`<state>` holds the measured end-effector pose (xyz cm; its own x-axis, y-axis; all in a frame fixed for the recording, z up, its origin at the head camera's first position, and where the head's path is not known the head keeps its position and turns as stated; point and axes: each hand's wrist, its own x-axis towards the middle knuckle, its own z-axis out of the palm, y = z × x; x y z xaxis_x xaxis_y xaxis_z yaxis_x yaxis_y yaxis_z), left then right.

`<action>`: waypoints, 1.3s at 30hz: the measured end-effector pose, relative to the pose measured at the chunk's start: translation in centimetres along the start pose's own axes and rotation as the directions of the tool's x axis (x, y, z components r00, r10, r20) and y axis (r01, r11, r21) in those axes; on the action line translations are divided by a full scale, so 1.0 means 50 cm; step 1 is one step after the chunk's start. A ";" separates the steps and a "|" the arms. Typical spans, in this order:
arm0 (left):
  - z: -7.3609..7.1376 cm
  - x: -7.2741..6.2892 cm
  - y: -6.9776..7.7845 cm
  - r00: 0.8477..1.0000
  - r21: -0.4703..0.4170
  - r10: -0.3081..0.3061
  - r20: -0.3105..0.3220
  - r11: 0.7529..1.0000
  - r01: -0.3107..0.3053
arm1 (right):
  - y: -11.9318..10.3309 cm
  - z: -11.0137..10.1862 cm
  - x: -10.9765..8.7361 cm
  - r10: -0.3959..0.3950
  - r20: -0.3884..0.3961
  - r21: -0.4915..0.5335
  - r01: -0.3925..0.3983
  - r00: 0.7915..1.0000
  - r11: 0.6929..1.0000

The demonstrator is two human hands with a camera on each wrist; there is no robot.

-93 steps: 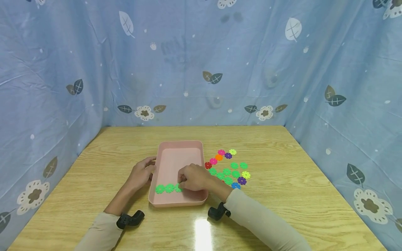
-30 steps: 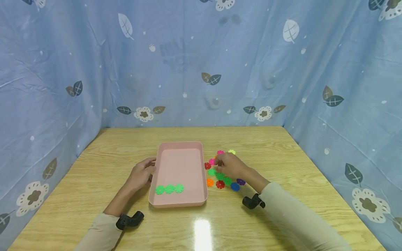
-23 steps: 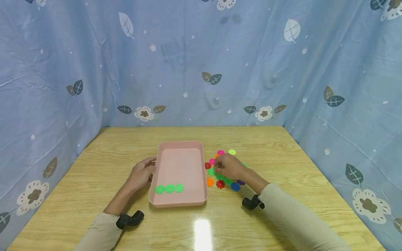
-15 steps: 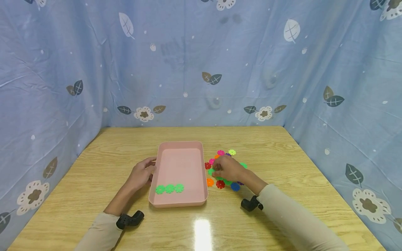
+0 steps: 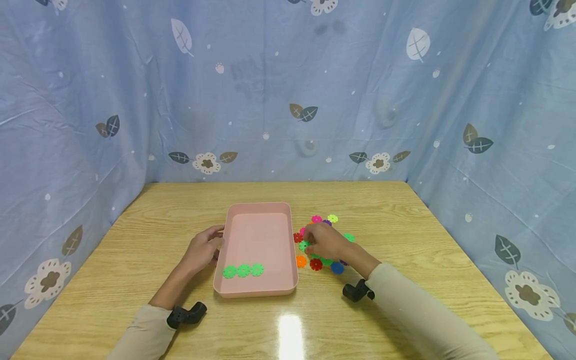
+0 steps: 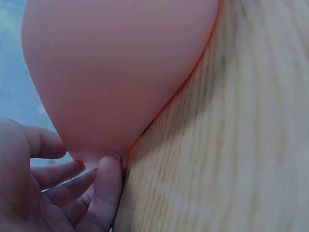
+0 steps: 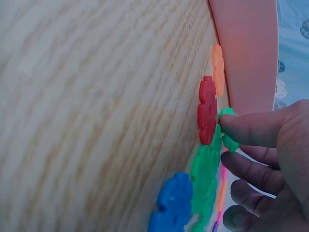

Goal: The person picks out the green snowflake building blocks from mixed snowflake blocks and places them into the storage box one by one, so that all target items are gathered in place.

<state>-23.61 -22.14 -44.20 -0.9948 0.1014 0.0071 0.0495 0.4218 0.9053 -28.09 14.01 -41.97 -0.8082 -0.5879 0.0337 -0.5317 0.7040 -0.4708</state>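
Observation:
My left hand rests at the left side of a pink tray; its thumb and fingertips touch the outer wall in the left wrist view. Three green snowflake discs lie in a row near the tray's front wall. Right of the tray, my right hand is low over a spread of notched plastic discs. Between its thumb and forefinger it pinches a green snowflake disc, partly covered by the thumb in the right wrist view. Several discs are hidden under this hand.
A red disc, an orange disc and a blue disc lie in front of the right hand. Beyond it are a pink disc and a yellow disc. A patterned blue curtain surrounds the wooden table.
My right hand has left the tray's inside, where it was at the third green disc, and moved right to the loose discs. Lately it shifts slightly left and forward. The left hand stays put.

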 end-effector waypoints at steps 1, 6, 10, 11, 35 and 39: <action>0.000 0.000 0.000 1.000 0.001 0.002 0.002 1.000 -0.002 | -0.001 -0.001 -0.001 0.003 0.001 0.001 -0.003 1.000 1.000; 0.000 0.001 0.001 1.000 0.006 -0.001 -0.002 1.000 0.002 | -0.001 -0.003 -0.003 -0.004 0.001 0.043 0.004 1.000 0.999; 0.001 0.000 0.002 1.000 0.008 -0.010 -0.007 1.000 0.010 | 0.005 -0.004 -0.003 -0.042 -0.017 0.152 0.044 0.999 0.987; 0.001 0.000 0.001 1.000 0.008 -0.011 -0.007 1.000 0.011 | 0.006 -0.006 -0.004 -0.045 -0.023 0.184 0.049 0.999 0.982; 0.000 0.002 -0.001 1.000 0.015 -0.007 -0.006 1.000 0.007 | -0.008 -0.016 0.005 -0.091 -0.178 0.292 0.141 0.980 0.946; -0.001 0.002 -0.001 1.000 0.007 -0.005 -0.002 1.000 0.005 | -0.013 -0.012 0.008 -0.093 -0.184 0.293 0.144 0.979 0.945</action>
<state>-23.72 -22.18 -44.22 -0.9952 0.0974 0.0033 0.0450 0.4289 0.9023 -28.22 13.53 -41.13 -0.7883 -0.5671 0.2389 -0.5454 0.4639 -0.6981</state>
